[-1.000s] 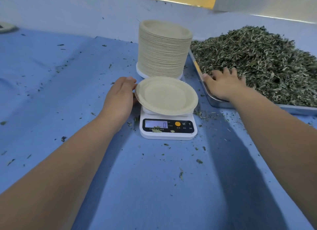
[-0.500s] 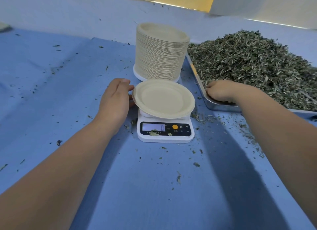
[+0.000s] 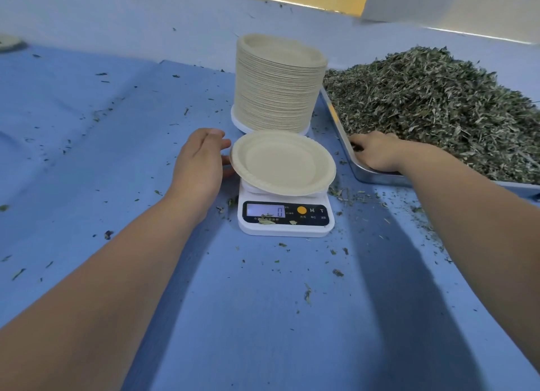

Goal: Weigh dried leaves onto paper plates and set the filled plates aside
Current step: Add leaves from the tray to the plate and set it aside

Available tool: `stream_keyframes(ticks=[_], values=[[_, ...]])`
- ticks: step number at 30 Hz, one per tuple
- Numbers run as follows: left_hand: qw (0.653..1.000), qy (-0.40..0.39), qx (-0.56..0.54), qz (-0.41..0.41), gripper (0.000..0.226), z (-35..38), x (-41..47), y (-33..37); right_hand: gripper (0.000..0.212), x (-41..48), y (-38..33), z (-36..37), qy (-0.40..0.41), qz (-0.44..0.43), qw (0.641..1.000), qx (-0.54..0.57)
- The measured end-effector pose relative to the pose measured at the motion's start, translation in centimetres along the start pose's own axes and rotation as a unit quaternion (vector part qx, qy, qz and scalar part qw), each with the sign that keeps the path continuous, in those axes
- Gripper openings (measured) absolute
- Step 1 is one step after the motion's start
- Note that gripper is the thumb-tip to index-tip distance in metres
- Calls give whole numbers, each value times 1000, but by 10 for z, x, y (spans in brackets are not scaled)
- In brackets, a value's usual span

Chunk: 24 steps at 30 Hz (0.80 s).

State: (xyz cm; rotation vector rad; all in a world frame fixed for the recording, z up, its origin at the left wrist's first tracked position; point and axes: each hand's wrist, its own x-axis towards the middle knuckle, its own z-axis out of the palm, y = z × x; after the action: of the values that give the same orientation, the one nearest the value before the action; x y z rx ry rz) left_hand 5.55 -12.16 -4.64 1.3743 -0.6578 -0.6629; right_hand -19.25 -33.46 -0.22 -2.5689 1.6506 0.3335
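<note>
Plates in a tall stack (image 3: 277,89) just beyond left grip (image 3: 198,162). Right of that grip, empty paper plate (image 3: 282,162) on white scale (image 3: 285,227), display reading 0. Left fingers loose and apart, tips at the plate's rim. Steel tray (image 3: 377,177) around right grip (image 3: 377,151), fingers curled down into dried leaves (image 3: 438,104) heaped beyond and right of it. Blue cloth over worktop (image 3: 263,317), strewn with leaf crumbs. Pale wall behind.
</note>
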Motion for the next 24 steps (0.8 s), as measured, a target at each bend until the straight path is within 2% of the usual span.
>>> stream_keyframes(ticks=[6,12,15,18,22,24], values=[[1000,5,-4,-4,19,0,1,0,36,-9,-4,2,94,-29,995,34],[1000,2,-6,-3,18,0,0,0,25,-17,0,5,260,-13,960,107],[1000,-1,-8,-1,19,0,-1,0,25,-17,0,8,242,-8,964,111],[1000,-2,-8,0,19,0,-2,1,27,-16,3,5,269,-14,954,131],[1000,-3,-4,4,18,1,-2,1,36,-14,7,3,221,-15,970,101],[1000,-3,0,5,18,1,-2,1,42,-15,8,4,242,-7,964,112]])
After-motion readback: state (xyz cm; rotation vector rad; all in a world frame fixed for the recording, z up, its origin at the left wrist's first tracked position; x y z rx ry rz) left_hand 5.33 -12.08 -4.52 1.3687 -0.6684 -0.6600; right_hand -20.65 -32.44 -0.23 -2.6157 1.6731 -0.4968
